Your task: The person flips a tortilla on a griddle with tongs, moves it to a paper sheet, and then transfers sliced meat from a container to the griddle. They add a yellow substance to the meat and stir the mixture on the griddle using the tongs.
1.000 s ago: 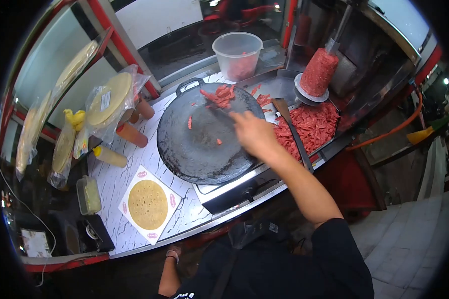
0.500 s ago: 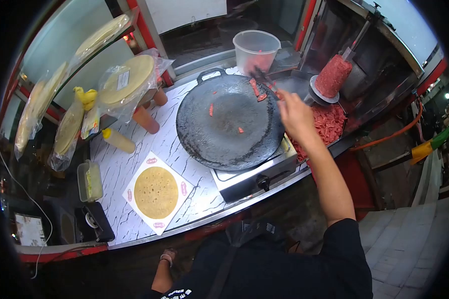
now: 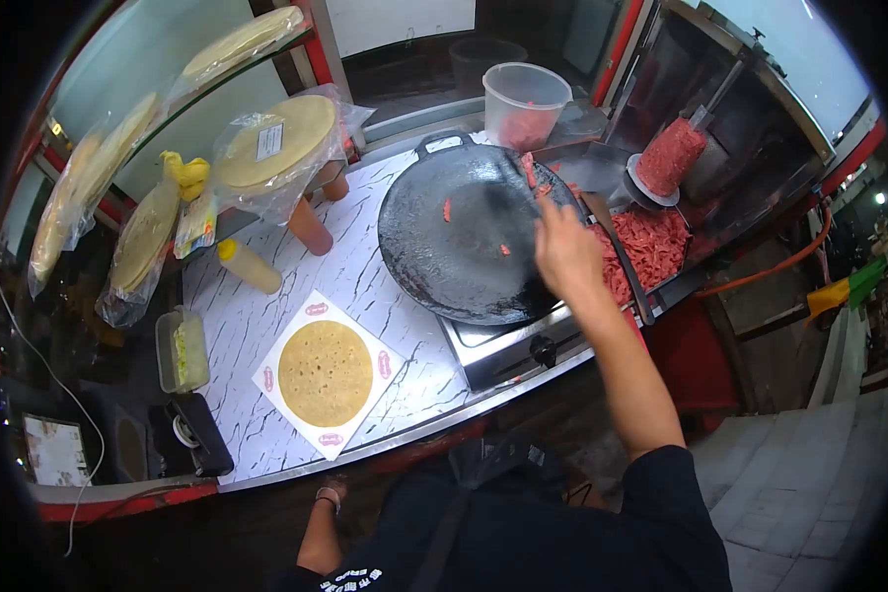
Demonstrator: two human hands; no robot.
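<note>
My right hand is over the right side of the round black griddle, its fingers drawn together and pointing down near some strips of red meat. Whatever they hold is hidden; a dark blur shows on the griddle beside them. To the hand's right, a dark long-handled tool lies across the tray of sliced raw meat. Low in the view, my left hand hangs beyond the counter's front edge, its fingers too dark and blurred to read.
A flatbread sits on white paper on the counter. Bagged flatbreads, sauce bottles and a container are at left. Behind the griddle stands a clear bucket; meat on a spit is at right.
The view has shifted, moving the counter items rightward. My right hand has moved toward the griddle's right side, and the long tool now lies across the meat tray, away from the hand.
</note>
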